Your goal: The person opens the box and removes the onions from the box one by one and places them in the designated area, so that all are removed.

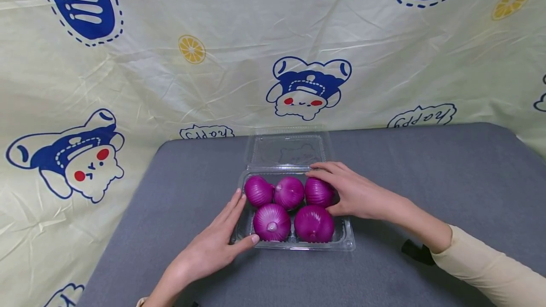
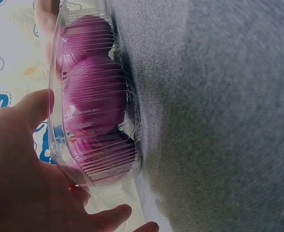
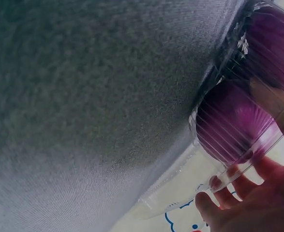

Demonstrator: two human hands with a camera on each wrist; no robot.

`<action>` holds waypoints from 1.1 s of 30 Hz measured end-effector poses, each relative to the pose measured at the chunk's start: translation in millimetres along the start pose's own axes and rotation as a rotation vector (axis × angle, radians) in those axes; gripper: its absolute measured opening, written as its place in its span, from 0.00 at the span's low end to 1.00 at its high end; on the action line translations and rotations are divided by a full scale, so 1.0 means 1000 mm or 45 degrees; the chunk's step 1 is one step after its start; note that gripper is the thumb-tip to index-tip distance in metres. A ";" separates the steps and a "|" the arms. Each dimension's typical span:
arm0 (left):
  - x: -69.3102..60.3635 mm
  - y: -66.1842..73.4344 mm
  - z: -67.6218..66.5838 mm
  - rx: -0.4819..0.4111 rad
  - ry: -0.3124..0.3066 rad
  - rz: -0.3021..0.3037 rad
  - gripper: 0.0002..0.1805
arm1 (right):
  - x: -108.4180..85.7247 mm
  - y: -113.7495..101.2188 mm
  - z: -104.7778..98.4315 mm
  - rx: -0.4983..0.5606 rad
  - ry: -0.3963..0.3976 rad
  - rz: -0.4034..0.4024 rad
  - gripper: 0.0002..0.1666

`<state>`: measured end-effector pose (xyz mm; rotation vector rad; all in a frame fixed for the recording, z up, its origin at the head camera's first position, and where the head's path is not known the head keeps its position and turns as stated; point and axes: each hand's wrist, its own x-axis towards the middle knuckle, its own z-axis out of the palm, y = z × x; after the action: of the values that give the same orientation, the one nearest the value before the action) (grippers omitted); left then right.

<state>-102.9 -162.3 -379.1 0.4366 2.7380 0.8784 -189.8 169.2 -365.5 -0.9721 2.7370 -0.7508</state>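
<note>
Several purple-red onions (image 1: 272,222) sit in a clear plastic clamshell box (image 1: 307,245), three along the back and two in front. Its see-through lid (image 1: 287,148) lies folded back, away from me. My right hand (image 1: 351,191) grips the back right onion (image 1: 319,192), thumb at its front and fingers round its far side. In the right wrist view, that thumb (image 3: 272,99) reaches inside the box wall. Along the box's left side rests my left hand (image 1: 217,240) with fingers extended. Its thumb (image 2: 37,107) touches the rim in the left wrist view.
A grey cloth-covered table (image 1: 192,179) carries the box. Behind and to the left hangs a cream sheet (image 1: 239,22) with blue cartoon prints. A small black object (image 1: 418,252) lies by the right sleeve (image 1: 482,264).
</note>
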 end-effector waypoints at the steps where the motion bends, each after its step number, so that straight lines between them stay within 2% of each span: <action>1: 0.000 0.000 0.000 -0.002 0.001 0.001 0.50 | 0.000 0.000 0.000 0.019 -0.006 0.006 0.51; 9: 0.000 0.001 0.000 -0.018 -0.003 0.004 0.50 | 0.000 0.004 0.005 0.091 0.062 -0.046 0.46; 18: 0.000 0.001 0.000 -0.041 -0.016 -0.013 0.50 | -0.003 0.006 0.007 0.092 0.155 -0.055 0.48; 33: -0.002 0.002 0.000 -0.015 0.020 -0.002 0.50 | -0.007 0.003 0.010 0.062 0.306 -0.094 0.47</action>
<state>-100.7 -161.3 -377.5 0.4267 2.7460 0.9008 -182.8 171.2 -376.2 -1.0403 2.8795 -1.0032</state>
